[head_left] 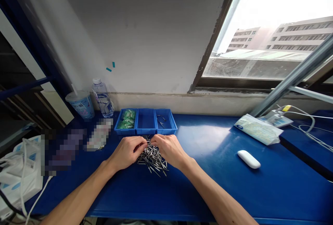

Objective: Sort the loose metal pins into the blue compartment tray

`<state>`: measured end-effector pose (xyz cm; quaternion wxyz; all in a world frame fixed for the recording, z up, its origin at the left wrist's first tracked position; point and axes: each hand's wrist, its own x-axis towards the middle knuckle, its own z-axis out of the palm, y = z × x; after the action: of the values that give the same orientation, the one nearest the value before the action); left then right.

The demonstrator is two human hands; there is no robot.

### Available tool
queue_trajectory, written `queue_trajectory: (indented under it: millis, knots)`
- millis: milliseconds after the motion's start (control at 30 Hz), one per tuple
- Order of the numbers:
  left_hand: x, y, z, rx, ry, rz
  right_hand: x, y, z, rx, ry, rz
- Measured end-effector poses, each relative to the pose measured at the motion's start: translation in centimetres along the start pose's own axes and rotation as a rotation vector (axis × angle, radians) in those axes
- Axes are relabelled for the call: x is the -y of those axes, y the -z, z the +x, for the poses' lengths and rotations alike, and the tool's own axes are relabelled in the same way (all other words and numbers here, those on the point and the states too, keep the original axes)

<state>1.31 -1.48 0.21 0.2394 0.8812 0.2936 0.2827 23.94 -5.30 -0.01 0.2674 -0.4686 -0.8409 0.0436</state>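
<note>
A heap of thin metal pieces [154, 158], shaped like pins or small rods, lies on the blue table. My left hand [129, 151] is at the heap's left edge, fingers curled in with the thumb close to the index finger. From the right, my right hand [169, 148] bends over the heap's upper side, its fingertips pressed together. Whatever either hand pinches is too small or hidden to make out. Just behind the hands stand three blue bins: the left bin [125, 132] holds green packets [128, 118], the middle bin [146, 122] shows a bare floor, and the right bin [170, 122] holds a few thin metal pieces.
A water bottle [103, 98] and a lidded cup [82, 105] stand at the back left. White cables and a box [28, 169] lie at far left. On the right are a white oval case [248, 159], a plastic packet [257, 129], a power strip [275, 118] and a metal frame [291, 77].
</note>
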Motion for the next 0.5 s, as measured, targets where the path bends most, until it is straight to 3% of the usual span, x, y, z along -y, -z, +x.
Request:
queue_trajectory:
  millis: [267,500]
  knots:
    - [0.0,0.0,0.0,-0.005,0.009,0.016,-0.6,-0.2,-0.4,-0.036,-0.013,0.036]
    - [0.2,-0.5,-0.2,-0.051,-0.087,0.068,0.4,-1.4,-0.5,-0.001,-0.018,-0.029]
